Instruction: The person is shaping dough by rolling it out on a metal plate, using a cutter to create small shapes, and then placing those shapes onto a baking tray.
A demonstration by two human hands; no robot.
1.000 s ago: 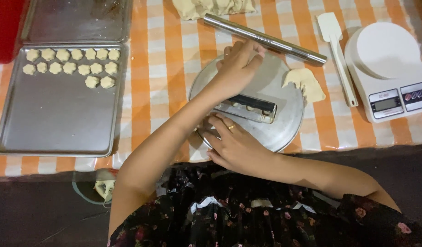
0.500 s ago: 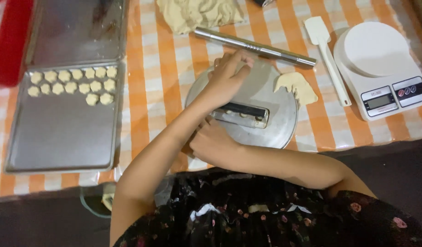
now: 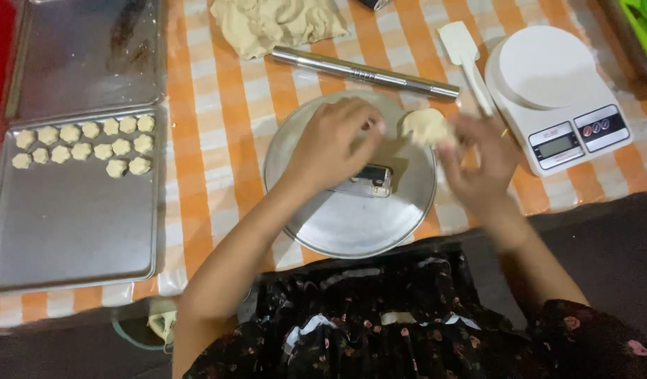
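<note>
The left hand (image 3: 334, 144) lies curled, fingers bent down, over the far half of the round silver metal plate (image 3: 337, 228), its fingertips just above the small dark-and-silver metal cutter (image 3: 369, 181) that sits near the plate's middle. The right hand (image 3: 481, 165) is blurred; it seems to pinch the pale lump of dough (image 3: 423, 128) at the plate's far right rim, though the grip itself cannot be told for sure.

Beyond the plate's far rim lies the steel rolling pin (image 3: 365, 72), with a large slab of beige dough (image 3: 278, 24) at the cloth's far edge. A white spatula (image 3: 467, 60) and a white digital kitchen scale (image 3: 558, 95) stand to the right. At the left edge, the grey baking tray (image 3: 70, 224) carries two rows of small flower-shaped dough pieces (image 3: 84, 146) in its far half.

The dough lump hangs over the rim, so a loose pinch could drop it onto the orange-and-white checked tablecloth (image 3: 218, 140); a sweeping left wrist could knock the cutter askew.
</note>
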